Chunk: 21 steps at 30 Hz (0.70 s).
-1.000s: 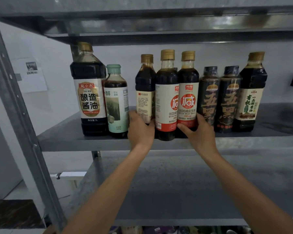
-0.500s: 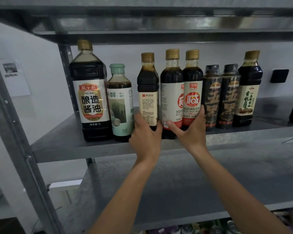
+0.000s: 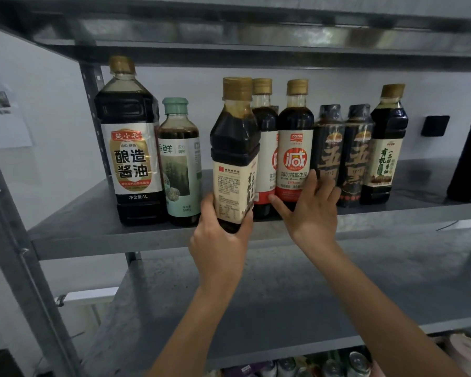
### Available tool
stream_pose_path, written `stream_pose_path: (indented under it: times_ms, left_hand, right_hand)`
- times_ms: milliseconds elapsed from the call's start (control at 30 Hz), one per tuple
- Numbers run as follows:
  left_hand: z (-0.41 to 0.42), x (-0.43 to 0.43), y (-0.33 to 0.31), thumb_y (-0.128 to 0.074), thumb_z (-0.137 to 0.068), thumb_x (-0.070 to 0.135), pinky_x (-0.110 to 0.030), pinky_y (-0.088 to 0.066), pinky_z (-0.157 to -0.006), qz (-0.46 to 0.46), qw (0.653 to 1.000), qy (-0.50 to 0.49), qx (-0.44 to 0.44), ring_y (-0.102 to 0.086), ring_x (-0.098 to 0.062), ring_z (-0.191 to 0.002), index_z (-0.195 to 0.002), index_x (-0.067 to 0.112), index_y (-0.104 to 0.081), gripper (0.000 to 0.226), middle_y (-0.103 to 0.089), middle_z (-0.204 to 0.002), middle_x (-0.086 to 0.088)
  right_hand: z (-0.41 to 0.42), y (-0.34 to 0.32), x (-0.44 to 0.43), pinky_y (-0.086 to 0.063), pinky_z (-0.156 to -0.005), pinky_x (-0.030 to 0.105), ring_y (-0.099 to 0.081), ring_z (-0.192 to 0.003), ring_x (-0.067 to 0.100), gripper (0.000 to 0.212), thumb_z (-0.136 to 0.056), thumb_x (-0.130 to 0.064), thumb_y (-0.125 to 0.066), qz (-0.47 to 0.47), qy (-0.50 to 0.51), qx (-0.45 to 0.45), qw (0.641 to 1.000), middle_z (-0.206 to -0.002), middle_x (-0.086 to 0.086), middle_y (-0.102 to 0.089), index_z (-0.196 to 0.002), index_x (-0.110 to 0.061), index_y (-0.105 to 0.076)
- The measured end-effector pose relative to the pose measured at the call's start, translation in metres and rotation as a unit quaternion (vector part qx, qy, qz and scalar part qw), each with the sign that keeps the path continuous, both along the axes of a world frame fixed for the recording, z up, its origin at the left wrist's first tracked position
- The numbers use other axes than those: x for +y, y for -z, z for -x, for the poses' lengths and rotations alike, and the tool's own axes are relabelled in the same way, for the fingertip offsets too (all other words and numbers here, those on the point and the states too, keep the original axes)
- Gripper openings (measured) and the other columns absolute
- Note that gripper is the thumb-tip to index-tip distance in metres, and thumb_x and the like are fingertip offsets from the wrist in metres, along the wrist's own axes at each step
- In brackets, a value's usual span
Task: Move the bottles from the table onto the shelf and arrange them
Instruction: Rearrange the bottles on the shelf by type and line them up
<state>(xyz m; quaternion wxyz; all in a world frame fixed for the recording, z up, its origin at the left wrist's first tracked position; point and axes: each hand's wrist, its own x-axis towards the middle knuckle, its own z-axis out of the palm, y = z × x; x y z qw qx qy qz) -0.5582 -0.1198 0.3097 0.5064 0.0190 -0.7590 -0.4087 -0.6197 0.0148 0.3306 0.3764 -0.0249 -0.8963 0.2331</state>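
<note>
At the front of the shelf (image 3: 114, 235), the left hand (image 3: 218, 246) now has its grip tight on a cream-label bottle (image 3: 235, 159), lifted out of the row. The right hand (image 3: 309, 210), fingers spread loose, rests against the red-label bottle (image 3: 294, 156). It looks like rearranging.

Large dark sauce bottle (image 3: 132, 148): gold cap, white-and-gold label
Mint-capped bottle (image 3: 180, 161): pale green forest label
Metal shelf (image 3: 98, 227): grey

Pale wall (image 3: 52, 110) with taped paper notice (image 3: 3, 118), black wall box (image 3: 434, 126)
</note>
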Motion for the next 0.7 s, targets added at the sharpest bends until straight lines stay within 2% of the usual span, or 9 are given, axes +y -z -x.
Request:
stream_pose_path:
  times_ms: [67, 133, 267, 333, 433, 500, 567, 633, 700]
  left_hand:
    - [-0.004, 0.002, 0.0, -0.078, -0.072, 0.035, -0.043, -0.056, -0.08, -0.005, 1.0, 0.029, 0.005, -0.065, -0.023, -0.102, -0.126, 0.007, -0.052, 0.066, -0.067, -0.113, -0.007]
    - [-0.006, 0.006, -0.001, -0.078, -0.071, 0.034, -0.041, -0.057, -0.081, -0.026, 0.996, 0.086, 0.009, -0.065, -0.015, -0.103, -0.123, 0.014, -0.055, 0.06, -0.067, -0.113, 0.004]
    - [-0.009, 0.03, -0.005, -0.079, -0.073, 0.028, -0.021, -0.055, -0.08, -0.06, 0.961, 0.27, 0.012, -0.065, -0.002, -0.1, -0.117, 0.026, -0.059, 0.049, -0.069, -0.107, 0.017]
    - [-0.006, 0.053, -0.008, -0.077, -0.074, 0.026, -0.019, -0.054, -0.08, -0.057, 0.937, 0.345, -0.001, -0.065, -0.006, -0.102, -0.122, 0.023, -0.06, 0.051, -0.069, -0.11, 0.015]
    - [0.009, 0.09, -0.014, -0.075, -0.076, 0.028, -0.023, -0.052, -0.088, -0.013, 0.914, 0.403, -0.051, -0.061, -0.003, -0.109, -0.127, 0.024, -0.055, 0.056, -0.066, -0.116, 0.017]
    - [0.022, 0.112, -0.019, -0.068, -0.08, 0.044, -0.025, -0.048, -0.095, 0.075, 0.916, 0.389, -0.069, -0.055, 0.002, -0.114, -0.129, 0.029, -0.049, 0.055, -0.059, -0.122, 0.02]
    - [0.035, 0.124, -0.021, -0.052, -0.084, 0.061, -0.031, -0.041, -0.104, 0.104, 0.945, 0.31, -0.027, -0.047, -0.005, -0.125, -0.132, 0.022, -0.05, 0.061, -0.054, -0.133, 0.008]
    - [0.047, 0.123, -0.023, -0.047, -0.09, 0.055, -0.029, -0.032, -0.111, 0.063, 0.982, 0.16, 0.082, -0.038, -0.016, -0.133, -0.134, 0.01, -0.049, 0.063, -0.046, -0.142, -0.008]
    - [0.055, 0.107, -0.026, -0.056, -0.092, 0.042, -0.017, -0.021, -0.113, 0.014, 0.987, 0.011, 0.162, -0.027, -0.019, -0.137, -0.139, 0.007, -0.039, 0.061, -0.033, -0.147, -0.018]
  right_hand:
    - [-0.006, -0.008, 0.008, -0.039, -0.098, 0.044, -0.03, -0.122, 0.034, 0.085, -0.082, -0.066, -0.046, -0.014, -0.013, 0.036, 0.999, -0.137, 0.019, -0.031, -0.139, -0.004, -0.032]
    - [-0.013, -0.018, 0.019, -0.039, -0.101, 0.043, -0.031, -0.124, 0.027, 0.075, -0.082, -0.066, -0.037, 0.087, -0.135, 0.064, 0.985, -0.132, 0.009, -0.03, -0.135, -0.013, -0.041]
    - [-0.035, -0.036, 0.048, -0.05, -0.094, 0.029, -0.053, -0.119, 0.007, 0.075, -0.078, -0.06, -0.06, 0.243, -0.462, -0.022, 0.853, -0.13, -0.009, -0.053, -0.14, -0.027, -0.035]
    - [-0.037, -0.039, 0.07, -0.055, -0.08, 0.023, -0.063, -0.107, 0.006, 0.07, -0.07, -0.042, -0.078, 0.26, -0.504, -0.082, 0.819, -0.116, -0.01, -0.067, -0.131, -0.024, -0.05]
    - [-0.032, -0.039, 0.114, -0.056, -0.071, 0.026, -0.07, -0.096, 0.018, 0.055, -0.05, -0.025, -0.084, 0.344, -0.5, -0.062, 0.793, -0.101, 0.001, -0.074, -0.102, -0.018, -0.068]
    - [-0.026, -0.035, 0.148, -0.056, -0.069, 0.029, -0.071, -0.091, 0.023, 0.056, -0.044, -0.023, -0.083, 0.39, -0.478, -0.028, 0.786, -0.097, 0.005, -0.075, -0.097, -0.012, -0.069]
    - [-0.019, -0.033, 0.184, -0.057, -0.065, 0.027, -0.072, -0.084, 0.019, 0.05, -0.041, -0.025, -0.083, 0.414, -0.443, 0.006, 0.795, -0.091, 0.003, -0.075, -0.089, -0.016, -0.072]
    - [-0.012, -0.038, 0.225, -0.057, -0.064, 0.024, -0.072, -0.081, 0.014, 0.046, -0.038, -0.031, -0.086, 0.425, -0.408, 0.029, 0.808, -0.088, -0.002, -0.076, -0.082, -0.021, -0.075]
    - [-0.003, -0.045, 0.259, -0.058, -0.068, 0.027, -0.072, -0.086, 0.013, 0.05, -0.037, -0.038, -0.087, 0.421, -0.368, 0.039, 0.828, -0.092, -0.005, -0.075, -0.084, -0.027, -0.075]
